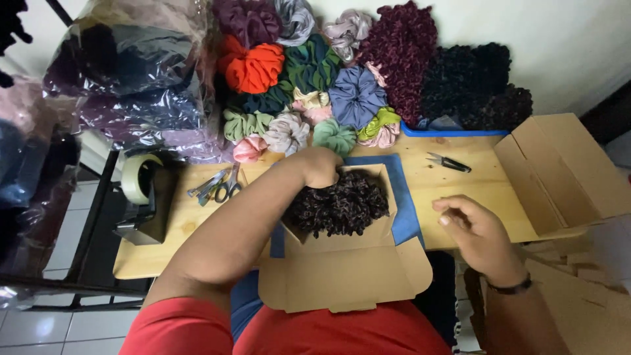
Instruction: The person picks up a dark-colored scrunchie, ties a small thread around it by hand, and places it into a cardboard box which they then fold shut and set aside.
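One open box holds dark scrunchies; left hand grip hidden inside, right hand loosely open.

A small brown cardboard mailer box sits at lower centre, lid flap open toward the viewer — dark curly fabric fills it. A larger plain cardboard box lies open at right, on the counter's edge. Clear plastic bags of dark fabric pile up at upper left.
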